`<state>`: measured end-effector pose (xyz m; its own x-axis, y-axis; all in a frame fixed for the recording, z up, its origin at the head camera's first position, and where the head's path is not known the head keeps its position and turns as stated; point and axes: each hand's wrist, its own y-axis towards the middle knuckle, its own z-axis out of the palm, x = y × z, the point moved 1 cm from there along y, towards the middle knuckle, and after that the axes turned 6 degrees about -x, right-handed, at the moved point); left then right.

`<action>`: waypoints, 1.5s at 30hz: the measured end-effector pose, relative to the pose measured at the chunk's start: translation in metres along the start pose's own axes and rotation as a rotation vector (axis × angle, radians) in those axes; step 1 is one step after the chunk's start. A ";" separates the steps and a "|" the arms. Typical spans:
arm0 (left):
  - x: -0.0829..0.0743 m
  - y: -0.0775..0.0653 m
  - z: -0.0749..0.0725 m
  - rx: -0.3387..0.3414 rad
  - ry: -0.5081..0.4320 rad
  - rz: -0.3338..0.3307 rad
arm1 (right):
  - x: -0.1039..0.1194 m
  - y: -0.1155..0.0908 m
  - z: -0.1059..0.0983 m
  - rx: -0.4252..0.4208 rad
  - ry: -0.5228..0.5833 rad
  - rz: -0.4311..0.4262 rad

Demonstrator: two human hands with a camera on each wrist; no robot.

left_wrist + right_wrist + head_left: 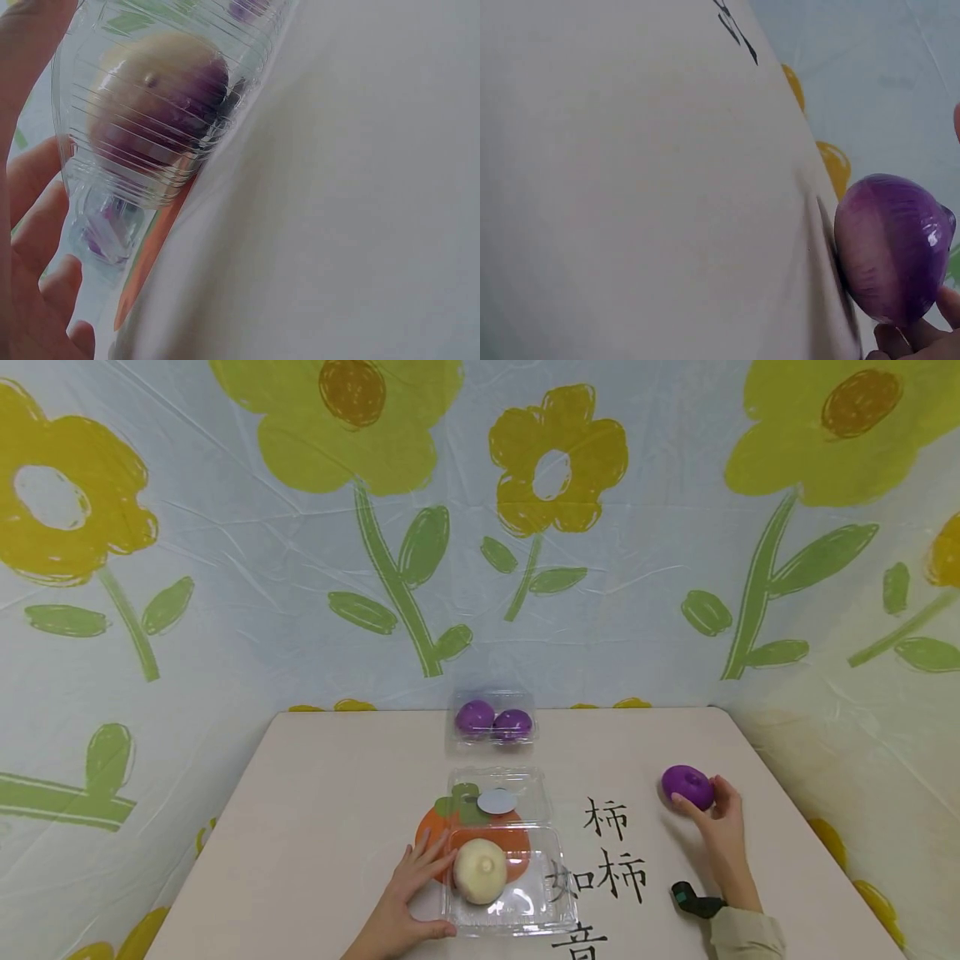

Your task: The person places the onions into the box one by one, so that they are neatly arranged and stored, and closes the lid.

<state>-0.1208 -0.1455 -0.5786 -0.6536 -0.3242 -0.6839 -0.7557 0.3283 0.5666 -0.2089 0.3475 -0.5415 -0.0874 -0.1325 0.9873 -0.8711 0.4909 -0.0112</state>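
Note:
A clear plastic clamshell box (517, 902) lies with its lid folded back on the table. Inside its left part sits an onion (480, 870), cream side up; the left wrist view shows purple lower down. My left hand (408, 893) rests along the box's left side, fingers spread and fairly straight, thumb by the near corner. At the right of the table, my right hand (723, 827) grips a purple onion (686, 787) between thumb and fingers. In the right wrist view, that onion (892, 247) appears streaked purple, with fingertips under it.
A closed clear box (495, 695) with two purple onions stands at the table's back edge. A white oval (497, 801) shows at the open lid. Beneath the box is a printed orange persimmon (431, 835). A black strap piece (697, 902) is by my right wrist.

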 end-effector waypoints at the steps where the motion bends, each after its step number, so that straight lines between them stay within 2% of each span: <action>1: 0.000 0.000 0.000 0.001 0.002 -0.004 | -0.002 0.001 0.000 0.017 -0.032 0.011; 4: -0.001 0.000 0.000 0.001 0.008 -0.014 | -0.005 0.002 -0.001 0.055 -0.118 0.018; 8: -0.002 0.000 -0.001 0.000 0.018 -0.019 | -0.007 0.003 -0.001 0.065 -0.154 0.010; 15: -0.001 0.000 -0.001 -0.008 0.030 -0.017 | -0.004 0.004 0.002 0.059 -0.172 0.015; 23: -0.003 -0.001 0.000 -0.004 0.022 -0.077 | -0.003 0.006 0.007 0.049 -0.201 0.023; 35: -0.002 -0.002 0.000 0.009 -0.010 -0.110 | -0.006 0.009 0.008 0.022 -0.248 0.013; 45: -0.001 -0.002 -0.001 0.004 0.006 -0.098 | -0.006 0.010 0.008 0.004 -0.264 0.002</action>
<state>-0.1182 -0.1463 -0.5787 -0.5765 -0.3602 -0.7335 -0.8161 0.2984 0.4949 -0.2215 0.3461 -0.5484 -0.2118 -0.3524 0.9116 -0.8729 0.4878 -0.0142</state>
